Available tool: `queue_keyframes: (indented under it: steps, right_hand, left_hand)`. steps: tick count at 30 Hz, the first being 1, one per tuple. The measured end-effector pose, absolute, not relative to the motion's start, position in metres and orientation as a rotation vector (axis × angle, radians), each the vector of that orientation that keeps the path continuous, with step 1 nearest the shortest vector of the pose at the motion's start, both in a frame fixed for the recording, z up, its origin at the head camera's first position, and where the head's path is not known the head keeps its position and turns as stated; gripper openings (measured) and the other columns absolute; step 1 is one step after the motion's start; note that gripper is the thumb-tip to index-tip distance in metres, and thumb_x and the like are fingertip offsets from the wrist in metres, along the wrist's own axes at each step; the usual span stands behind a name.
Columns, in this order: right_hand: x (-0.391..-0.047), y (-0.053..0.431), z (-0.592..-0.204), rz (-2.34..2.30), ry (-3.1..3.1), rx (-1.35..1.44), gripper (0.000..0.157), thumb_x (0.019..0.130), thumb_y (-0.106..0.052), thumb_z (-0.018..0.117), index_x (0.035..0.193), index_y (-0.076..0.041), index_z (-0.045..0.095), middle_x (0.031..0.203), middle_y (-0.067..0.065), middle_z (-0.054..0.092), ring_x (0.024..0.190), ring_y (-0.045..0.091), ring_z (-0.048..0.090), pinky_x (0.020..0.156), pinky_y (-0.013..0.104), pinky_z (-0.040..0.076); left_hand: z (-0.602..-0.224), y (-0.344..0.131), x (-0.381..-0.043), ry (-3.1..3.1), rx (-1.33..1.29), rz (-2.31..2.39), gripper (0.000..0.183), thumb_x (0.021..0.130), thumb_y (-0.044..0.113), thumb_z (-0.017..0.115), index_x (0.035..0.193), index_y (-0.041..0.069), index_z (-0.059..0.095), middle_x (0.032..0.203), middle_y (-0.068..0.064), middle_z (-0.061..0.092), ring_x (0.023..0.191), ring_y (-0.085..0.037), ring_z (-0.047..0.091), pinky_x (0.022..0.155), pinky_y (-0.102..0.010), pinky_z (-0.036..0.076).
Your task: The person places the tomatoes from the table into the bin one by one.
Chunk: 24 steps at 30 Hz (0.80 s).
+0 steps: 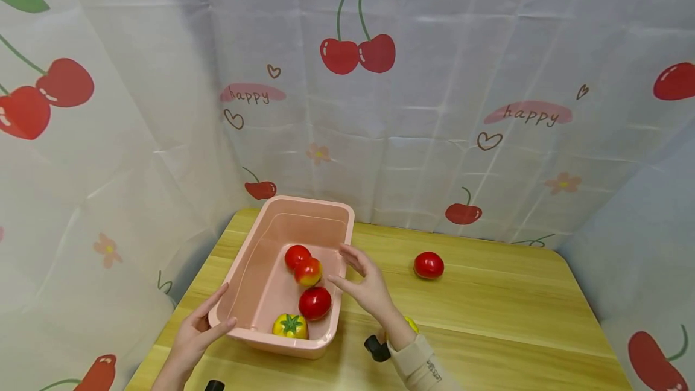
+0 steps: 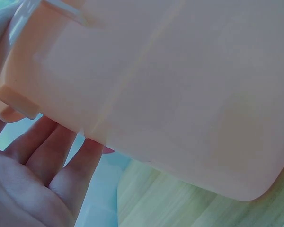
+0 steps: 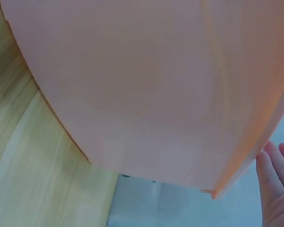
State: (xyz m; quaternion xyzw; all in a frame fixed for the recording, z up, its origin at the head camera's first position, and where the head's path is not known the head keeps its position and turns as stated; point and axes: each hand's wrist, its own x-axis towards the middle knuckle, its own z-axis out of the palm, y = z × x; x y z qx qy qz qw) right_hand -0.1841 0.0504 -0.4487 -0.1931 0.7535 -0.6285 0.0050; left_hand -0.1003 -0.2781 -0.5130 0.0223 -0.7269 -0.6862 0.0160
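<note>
A pink plastic bin [image 1: 255, 264] stands at the left of the wooden table. My left hand [image 1: 193, 332] grips its near-left corner, the thumb along the rim and the fingers against the outer wall [image 2: 146, 85]. At the right rim is my right hand [image 1: 365, 282], fingers lightly bent; in the right wrist view its straight fingertips [image 3: 264, 163] are right at the rim. Inside the bin lie a red toy fruit [image 1: 297, 256], a red-and-yellow one [image 1: 308, 272], a dark red one [image 1: 315, 303] and a yellow toy tomato [image 1: 290, 326] with a green star-shaped top.
Right of the bin, a red toy fruit [image 1: 429, 265] lies on the table [image 1: 505, 312]. A yellow object [image 1: 411, 324] is mostly hidden behind my right wrist. Cherry-printed sheets [image 1: 412, 168] close off the back and both sides.
</note>
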Motion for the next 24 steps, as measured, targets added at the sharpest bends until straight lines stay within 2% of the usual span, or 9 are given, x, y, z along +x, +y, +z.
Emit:
queue_keyframes:
  steps: [2, 8, 12, 18, 24]
  right_hand:
    - [-0.184, 0.052, -0.449, -1.975, 2.364, -0.592, 0.061, 0.080, -0.010, 0.075, 0.134, -0.002, 0.048, 0.135, 0.018, 0.048, 0.124, 0.030, 0.047, 0.103, 0.040, 0.036]
    - [-0.184, 0.058, -0.452, -1.998, 2.373, -0.556, 0.062, 0.079, -0.009, 0.076, 0.134, 0.001, 0.048, 0.135, 0.018, 0.048, 0.123, 0.034, 0.046, 0.103, 0.047, 0.035]
    - [-0.183, 0.065, -0.453, -1.983, 2.405, -0.542, 0.063, 0.079, -0.010, 0.076, 0.133, 0.004, 0.047, 0.134, 0.020, 0.048, 0.123, 0.035, 0.047, 0.102, 0.047, 0.035]
    - [-0.183, 0.076, -0.458, -2.003, 2.405, -0.512, 0.062, 0.079, -0.010, 0.077, 0.133, 0.002, 0.049, 0.133, 0.018, 0.051, 0.123, 0.032, 0.048, 0.103, 0.046, 0.035]
    - [-0.184, 0.084, -0.468, -2.027, 2.422, -0.490, 0.063, 0.077, -0.010, 0.078, 0.132, 0.002, 0.049, 0.132, 0.015, 0.052, 0.122, 0.033, 0.048, 0.102, 0.044, 0.036]
  left_hand:
    - [-0.513, -0.278, -0.101, -2.260, 0.072, -2.135, 0.068, 0.087, 0.002, 0.065, 0.146, 0.008, 0.034, 0.151, -0.023, 0.017, 0.111, 0.015, 0.041, 0.086, -0.016, 0.045]
    - [-0.512, -0.277, -0.100, -2.261, 0.087, -2.131, 0.068, 0.087, 0.002, 0.065, 0.146, 0.009, 0.034, 0.151, -0.022, 0.017, 0.111, 0.015, 0.041, 0.085, -0.016, 0.045]
    - [-0.513, -0.278, -0.100, -2.260, 0.081, -2.127, 0.067, 0.087, 0.002, 0.065, 0.146, 0.009, 0.034, 0.150, -0.012, 0.023, 0.111, 0.015, 0.040, 0.086, -0.015, 0.045]
    - [-0.514, -0.278, -0.101, -2.230, 0.064, -2.135, 0.066, 0.087, 0.000, 0.064, 0.146, 0.008, 0.036, 0.146, 0.003, 0.031, 0.112, 0.014, 0.041, 0.086, -0.015, 0.045]
    - [-0.514, -0.278, -0.101, -2.213, 0.052, -2.141, 0.067, 0.086, -0.001, 0.065, 0.145, 0.009, 0.036, 0.148, 0.001, 0.032, 0.113, 0.013, 0.042, 0.086, -0.015, 0.045]
